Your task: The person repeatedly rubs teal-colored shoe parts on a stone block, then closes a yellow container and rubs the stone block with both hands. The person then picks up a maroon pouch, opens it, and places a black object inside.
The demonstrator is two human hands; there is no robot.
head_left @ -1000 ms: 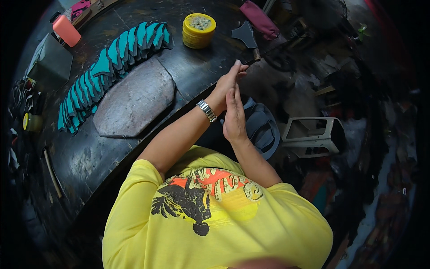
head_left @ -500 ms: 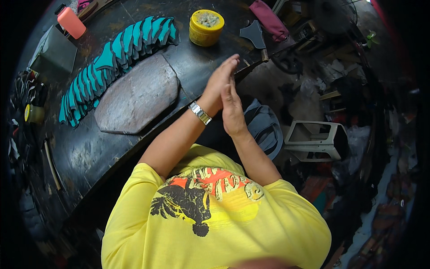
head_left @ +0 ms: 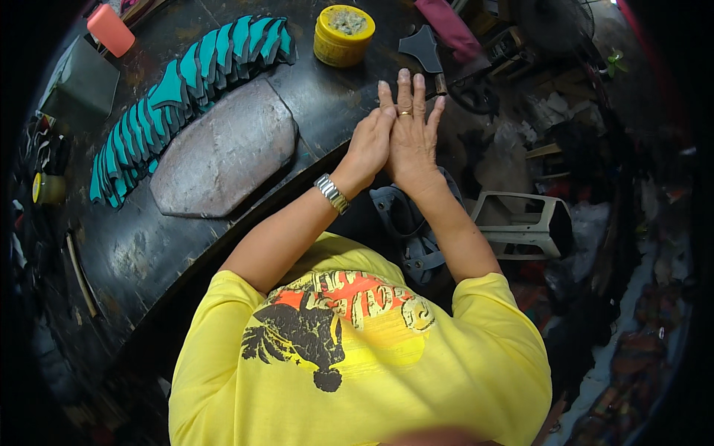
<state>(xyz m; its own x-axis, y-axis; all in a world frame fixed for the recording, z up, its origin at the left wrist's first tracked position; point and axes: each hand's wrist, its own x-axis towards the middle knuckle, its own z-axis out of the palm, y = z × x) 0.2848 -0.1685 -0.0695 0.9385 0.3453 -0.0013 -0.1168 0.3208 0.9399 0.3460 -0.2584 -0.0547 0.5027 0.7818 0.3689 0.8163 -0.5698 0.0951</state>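
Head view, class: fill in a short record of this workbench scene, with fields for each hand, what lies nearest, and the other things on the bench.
left hand: pressed palm to palm against the right, metal watch at the wrist
right hand: fingers straight, ring on one finger, nothing seen held
nearest: dark scraper-like tool
bench: dark, worn
on bench: grey stone slab, row of teal pieces, open yellow tin

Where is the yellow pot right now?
In the head view, the yellow pot sits at the far edge of the dark table, just right of the row of teal pieces and beyond the pressed-together hands.
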